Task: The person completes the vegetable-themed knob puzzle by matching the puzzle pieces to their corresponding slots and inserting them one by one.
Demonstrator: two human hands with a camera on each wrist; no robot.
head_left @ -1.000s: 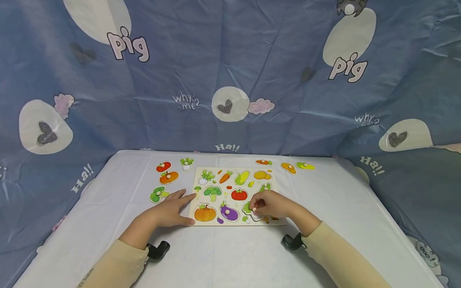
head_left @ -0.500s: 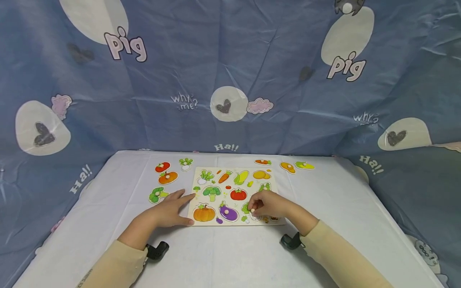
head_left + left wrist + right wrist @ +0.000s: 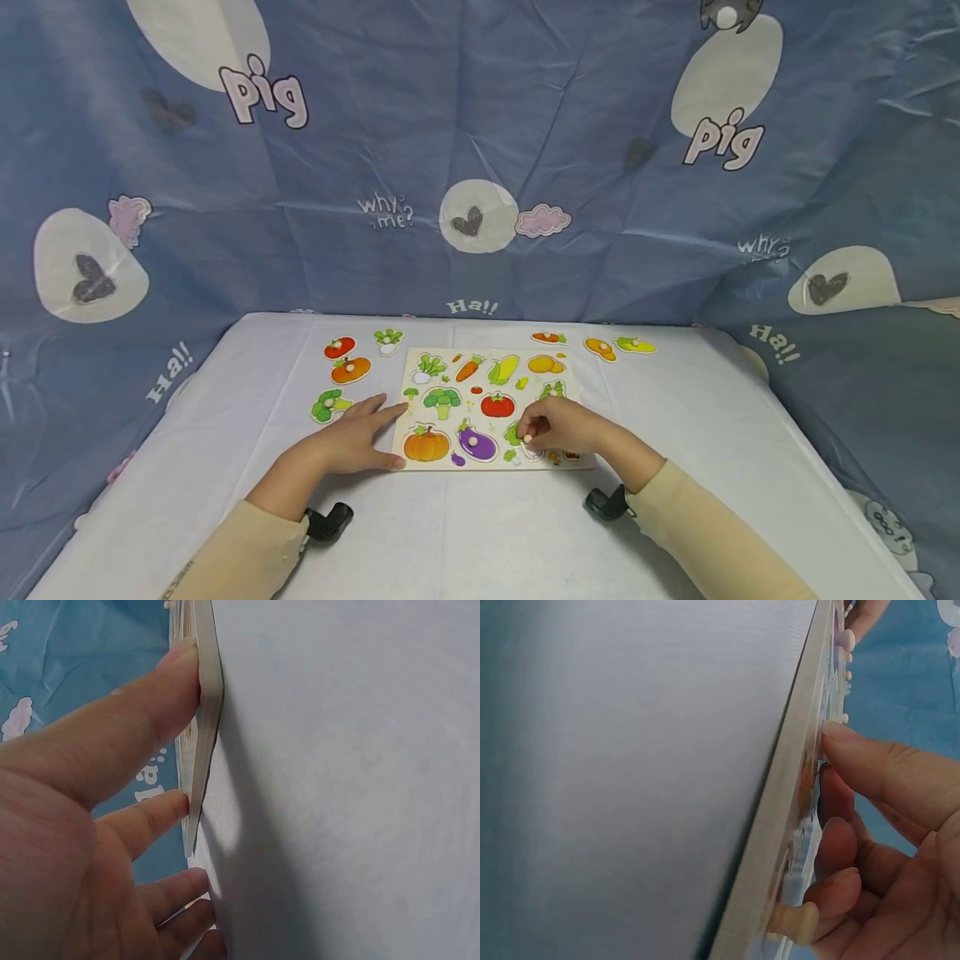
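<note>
A wooden vegetable knob puzzle board (image 3: 489, 427) lies flat on the white table. My left hand (image 3: 352, 437) rests at its left edge, fingers spread; in the left wrist view the thumb (image 3: 161, 694) and index finger (image 3: 154, 817) touch the board's side. Over the lower right of the board, my right hand (image 3: 566, 425) pinches the small knob of a green-and-white leafy puzzle piece (image 3: 513, 433), which the fingers partly cover. The right wrist view shows the thumb (image 3: 877, 761) close against the board's face, with that knob hidden. A purple eggplant piece (image 3: 477, 446) sits in its recess.
Left of the board lie loose tomato (image 3: 340, 347), pumpkin (image 3: 351, 370), broccoli (image 3: 328, 405) and radish (image 3: 387, 341) pieces. Behind and to the right are carrot (image 3: 550, 338), potato (image 3: 600, 350) and corn (image 3: 635, 345) pieces. A printed blue cloth (image 3: 480, 275) hangs behind the table.
The leafy piece's lower edge stood out over the board a second ago; now it looks nearer its recess. Both hands have stayed almost in place.
</note>
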